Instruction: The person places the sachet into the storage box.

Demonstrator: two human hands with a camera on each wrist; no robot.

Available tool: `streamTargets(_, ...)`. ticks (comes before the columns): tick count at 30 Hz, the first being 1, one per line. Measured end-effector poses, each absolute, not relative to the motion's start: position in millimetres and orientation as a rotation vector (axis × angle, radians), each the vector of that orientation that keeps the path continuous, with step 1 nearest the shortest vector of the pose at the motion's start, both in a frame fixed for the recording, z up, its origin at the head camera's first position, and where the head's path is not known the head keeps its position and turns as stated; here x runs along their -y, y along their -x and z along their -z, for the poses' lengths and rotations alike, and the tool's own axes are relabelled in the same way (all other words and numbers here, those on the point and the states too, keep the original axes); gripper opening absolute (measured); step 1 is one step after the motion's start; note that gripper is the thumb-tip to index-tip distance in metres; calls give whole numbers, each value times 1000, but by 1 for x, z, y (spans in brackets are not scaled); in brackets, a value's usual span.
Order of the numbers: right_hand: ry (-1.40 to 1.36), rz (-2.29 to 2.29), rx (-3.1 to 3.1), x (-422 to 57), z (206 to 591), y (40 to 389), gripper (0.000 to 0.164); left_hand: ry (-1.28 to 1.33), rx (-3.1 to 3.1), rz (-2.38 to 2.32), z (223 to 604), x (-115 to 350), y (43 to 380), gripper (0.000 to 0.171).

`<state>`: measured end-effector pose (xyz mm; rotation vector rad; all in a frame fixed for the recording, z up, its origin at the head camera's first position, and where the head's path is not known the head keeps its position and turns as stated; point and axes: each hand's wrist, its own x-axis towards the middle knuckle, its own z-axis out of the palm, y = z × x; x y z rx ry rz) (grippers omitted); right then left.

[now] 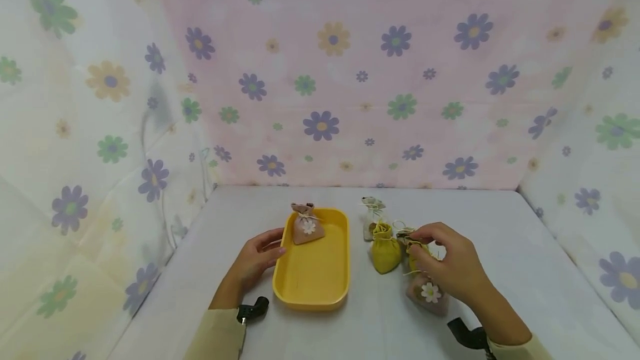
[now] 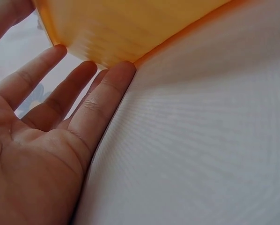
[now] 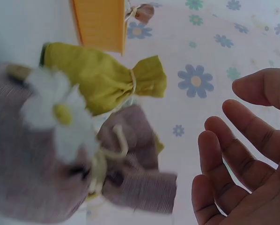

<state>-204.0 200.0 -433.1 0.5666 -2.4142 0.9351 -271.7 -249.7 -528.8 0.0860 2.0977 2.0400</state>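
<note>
My left hand (image 1: 260, 257) rests at the left side of a yellow tray (image 1: 312, 276); its thumb is at the rim. In the left wrist view, fairly straight fingers touch the tray's outer wall. Inside the tray, a brownish-pink drawstring pouch (image 1: 307, 229) with a white flower leans at the far left corner. My right hand (image 1: 452, 263) hovers over several pouches, fingers loosely bent and apart from them in the right wrist view. Nearest it is a mauve pouch (image 3: 32, 164) with a white flower. A yellow-green pouch (image 1: 385, 254) stands left of that hand; another (image 1: 414, 257) is partly hidden beneath it.
Behind the yellow-green pouch stands a pale pouch (image 1: 370, 218) with a tied neck. The white table (image 1: 360, 326) is bordered by flower-patterned cloth (image 1: 350, 99) at the back and both sides. A black wrist mount (image 1: 252, 309) sits on each forearm.
</note>
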Motion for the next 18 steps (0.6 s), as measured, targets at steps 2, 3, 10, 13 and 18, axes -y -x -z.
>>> streamTargets(2,-552,-890,2400,-207,436,200,19,-97,-2085,-2042,530,249,270,56)
streamTargets(3,-545,-876,2391,-211,437,198,21,-92,-2081,-2042,531,249,269,56)
streamTargets(10,-439,-857,2367,-228,448,183,26,-60,-2097,-2036,533,250,262,55)
streamTargets(13,-377,-860,2372,-234,451,179,26,-60,-2089,-2033,532,251,261,54)
streamTargets(18,-303,-881,2391,-242,456,175,26,-93,-2114,-2026,525,252,265,53)
